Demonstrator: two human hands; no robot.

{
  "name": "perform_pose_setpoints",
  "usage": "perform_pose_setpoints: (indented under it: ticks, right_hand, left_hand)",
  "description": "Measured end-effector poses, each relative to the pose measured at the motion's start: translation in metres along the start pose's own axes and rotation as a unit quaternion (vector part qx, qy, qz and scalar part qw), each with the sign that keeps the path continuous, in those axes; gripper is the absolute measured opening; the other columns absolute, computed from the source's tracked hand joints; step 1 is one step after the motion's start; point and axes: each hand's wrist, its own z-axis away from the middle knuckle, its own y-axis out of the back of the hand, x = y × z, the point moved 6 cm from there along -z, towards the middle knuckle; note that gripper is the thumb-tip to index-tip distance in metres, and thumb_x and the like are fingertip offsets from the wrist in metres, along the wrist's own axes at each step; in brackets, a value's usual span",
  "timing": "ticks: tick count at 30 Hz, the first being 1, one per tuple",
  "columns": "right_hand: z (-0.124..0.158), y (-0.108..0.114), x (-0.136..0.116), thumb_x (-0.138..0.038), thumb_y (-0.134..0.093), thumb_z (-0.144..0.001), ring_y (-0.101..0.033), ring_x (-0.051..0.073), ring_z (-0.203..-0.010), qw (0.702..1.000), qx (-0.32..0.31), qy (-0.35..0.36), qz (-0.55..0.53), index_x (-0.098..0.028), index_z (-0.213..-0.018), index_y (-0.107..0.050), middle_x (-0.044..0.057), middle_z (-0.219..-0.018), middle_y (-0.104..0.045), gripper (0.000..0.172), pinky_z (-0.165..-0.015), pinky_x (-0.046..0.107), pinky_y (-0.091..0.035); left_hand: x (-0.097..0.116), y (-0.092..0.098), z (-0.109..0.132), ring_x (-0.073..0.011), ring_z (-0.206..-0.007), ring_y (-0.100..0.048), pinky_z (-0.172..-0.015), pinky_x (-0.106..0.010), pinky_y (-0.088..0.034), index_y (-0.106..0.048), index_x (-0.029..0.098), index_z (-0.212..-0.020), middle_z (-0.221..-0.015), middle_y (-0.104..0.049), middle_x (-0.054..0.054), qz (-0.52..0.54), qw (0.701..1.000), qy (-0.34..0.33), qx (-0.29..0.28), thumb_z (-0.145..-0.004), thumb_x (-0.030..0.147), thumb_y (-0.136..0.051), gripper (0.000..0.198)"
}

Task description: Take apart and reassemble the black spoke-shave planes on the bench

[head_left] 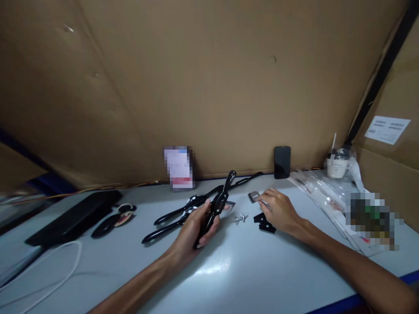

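Two bare hands work above a smooth pale blue-grey tabletop point(209, 283). The left hand point(193, 224) is closed around a long, glossy black tool with a slotted body point(220, 201), which it holds tilted, the upper end pointing away from the person. The right hand point(279, 209) has its thumb and fingers drawn together at the edge of a small, flat, grey metal blade point(253, 197); whether it is gripped or only touched, I cannot tell.

Between the hands lies a small cluster of silver metal fasteners point(241, 218). Just beside the right hand, toward the left, are flat black plates with notched edges point(264, 223). Past the left hand's fingers, partly hidden by the tool, is another grey metal piece point(231, 206). Long black rounded handles point(163, 231) lie on the left hand's outer side, running behind it.

Farther out, beyond the right hand, a dark-screened smartphone point(282, 162) stands against the brown cardboard wall point(222, 87). To that hand's right are clear plastic packages point(319, 192) and a white cup point(338, 166). Well to the left hand's left sits an elongated black object point(73, 218), with a white cable point(77, 257) looping nearer the person.
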Motion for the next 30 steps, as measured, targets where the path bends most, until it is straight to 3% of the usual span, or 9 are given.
perform_pose_setpoints:
  ticks: [5, 10, 14, 20, 26, 30]
  right_hand:
    - [0.007, 0.000, -0.010, -0.014, -0.054, -0.098, -0.062, 0.025, -0.099, 1.000, -0.004, 0.007, -0.017, -0.019, -0.104, -0.077, 0.008, -0.098, -0.072, 0.024, -0.087, 0.038, -0.052]
    - [0.017, -0.007, -0.032, -0.025, -0.055, -0.102, -0.057, 0.027, -0.115, 0.996, -0.026, 0.072, -0.051, -0.022, -0.138, -0.064, 0.011, -0.127, -0.068, 0.037, -0.099, 0.046, -0.050]
    - [0.021, -0.016, -0.034, -0.030, -0.056, -0.103, -0.055, 0.030, -0.123, 0.995, -0.052, 0.074, -0.049, -0.025, -0.148, -0.055, 0.012, -0.136, -0.065, 0.045, -0.105, 0.053, -0.047]
    - [0.007, -0.004, 0.001, -0.029, -0.051, -0.105, -0.058, 0.030, -0.123, 0.997, 0.029, 0.024, -0.065, -0.021, -0.142, -0.059, 0.012, -0.134, -0.067, 0.040, -0.106, 0.053, -0.048]
    - [0.005, -0.015, 0.008, -0.034, -0.046, -0.107, -0.045, 0.032, -0.143, 0.997, -0.056, 0.042, -0.026, -0.024, -0.142, -0.061, 0.010, -0.148, -0.060, 0.039, -0.115, 0.057, -0.041]
    - [0.001, -0.003, 0.015, -0.025, -0.052, -0.103, -0.061, 0.029, -0.121, 0.999, -0.035, 0.019, -0.031, -0.023, -0.124, -0.072, 0.009, -0.123, -0.074, 0.029, -0.103, 0.050, -0.049]
  left_hand:
    - [0.002, -0.002, 0.014, -0.0040, -0.034, -0.023, -0.033, -0.018, -0.019, -0.067, 0.012, -0.104, -0.052, -0.050, 0.007, -0.020, 1.000, 0.013, -0.015, -0.089, 0.066, -0.063, 0.056]
    - [-0.001, 0.003, 0.013, -0.0050, -0.035, -0.023, -0.034, -0.018, -0.019, -0.069, 0.014, -0.105, -0.054, -0.051, 0.006, -0.017, 1.000, 0.020, -0.005, -0.090, 0.067, -0.061, 0.055]
    - [-0.002, 0.005, 0.012, -0.0054, -0.035, -0.024, -0.034, -0.018, -0.020, -0.069, 0.015, -0.105, -0.055, -0.051, 0.006, -0.005, 0.999, 0.034, -0.006, -0.092, 0.063, -0.060, 0.050]
    - [-0.003, 0.007, 0.013, -0.0050, -0.035, -0.022, -0.033, -0.018, -0.021, -0.070, 0.016, -0.108, -0.056, -0.050, 0.006, 0.041, 0.997, 0.063, -0.003, -0.092, 0.065, -0.057, 0.053]
    - [-0.004, 0.011, 0.013, -0.0058, -0.036, -0.019, -0.032, -0.018, -0.020, -0.071, 0.017, -0.105, -0.057, -0.044, 0.006, 0.094, 0.990, 0.104, -0.003, -0.096, 0.058, -0.053, 0.045]
    - [-0.006, 0.012, 0.013, -0.0058, -0.037, -0.017, -0.032, -0.018, -0.018, -0.072, 0.018, -0.099, -0.057, -0.043, 0.006, 0.099, 0.987, 0.125, -0.003, -0.094, 0.058, -0.056, 0.044]
